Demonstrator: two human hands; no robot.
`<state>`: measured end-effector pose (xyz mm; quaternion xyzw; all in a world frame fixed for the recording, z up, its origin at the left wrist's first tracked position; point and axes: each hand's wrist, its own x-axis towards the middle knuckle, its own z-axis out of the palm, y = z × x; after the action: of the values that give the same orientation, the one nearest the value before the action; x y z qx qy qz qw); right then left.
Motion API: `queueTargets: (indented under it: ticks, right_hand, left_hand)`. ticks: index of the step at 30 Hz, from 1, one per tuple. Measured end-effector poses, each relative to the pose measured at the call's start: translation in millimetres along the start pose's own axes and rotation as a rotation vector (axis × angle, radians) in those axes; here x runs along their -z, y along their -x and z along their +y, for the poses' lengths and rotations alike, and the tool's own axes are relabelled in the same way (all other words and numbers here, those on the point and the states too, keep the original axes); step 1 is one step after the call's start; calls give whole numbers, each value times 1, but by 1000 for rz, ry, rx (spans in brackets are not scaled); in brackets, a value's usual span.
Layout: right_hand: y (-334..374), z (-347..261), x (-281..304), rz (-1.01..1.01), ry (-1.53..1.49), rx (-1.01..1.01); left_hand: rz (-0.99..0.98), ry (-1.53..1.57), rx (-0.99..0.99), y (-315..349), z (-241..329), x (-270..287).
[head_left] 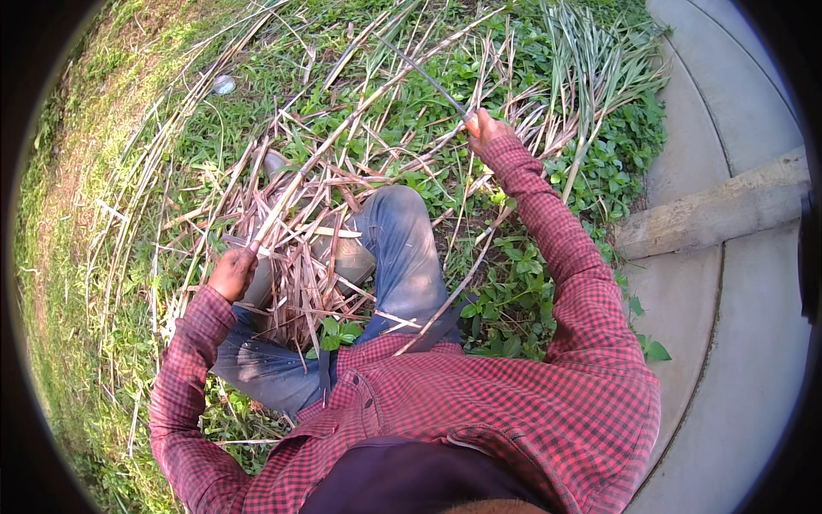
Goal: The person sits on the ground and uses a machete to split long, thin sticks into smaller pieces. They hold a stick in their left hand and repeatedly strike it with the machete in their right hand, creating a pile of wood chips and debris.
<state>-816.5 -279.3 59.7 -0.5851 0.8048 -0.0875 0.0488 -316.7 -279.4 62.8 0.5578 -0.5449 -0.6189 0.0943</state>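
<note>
While a long pale sugarcane stalk (342, 128) slants across dry cane leaves (300, 257), left hand (233, 272) fingers clench its lower end; right hand (484, 130) fingers grasp a thin dark blade (424, 75) above green groundcover (514, 300), beside concrete pavement (745, 343).

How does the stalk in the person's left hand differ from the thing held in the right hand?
The cane stalk in the left hand is pale tan and thick; the blade in the right hand is dark grey and thin. The cane stalk runs long, up across the heap of dry leaves; the blade is much shorter. The cane stalk lies low among the litter; the blade is raised above it. Both are long, straight and gripped at one end.
</note>
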Motion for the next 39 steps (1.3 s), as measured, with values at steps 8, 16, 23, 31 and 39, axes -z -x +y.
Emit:
queueTargets:
  ticks: [8, 16, 23, 31, 39]
  right_hand:
    - [24, -95, 23, 165, 71, 736]
    - [-47, 35, -19, -77, 122, -70]
    - [9, -59, 4, -172, 249, 609]
    - [-71, 85, -34, 49, -32, -323]
    - [-15, 46, -50, -173, 51, -126]
  left_hand:
    - [99, 21, -118, 3, -19, -5]
    - [94, -109, -20, 121, -65, -5]
    - [193, -134, -37, 126, -67, -9]
    - [183, -113, 101, 234, -145, 27]
    - [1057, -1293, -435, 174, -130, -24]
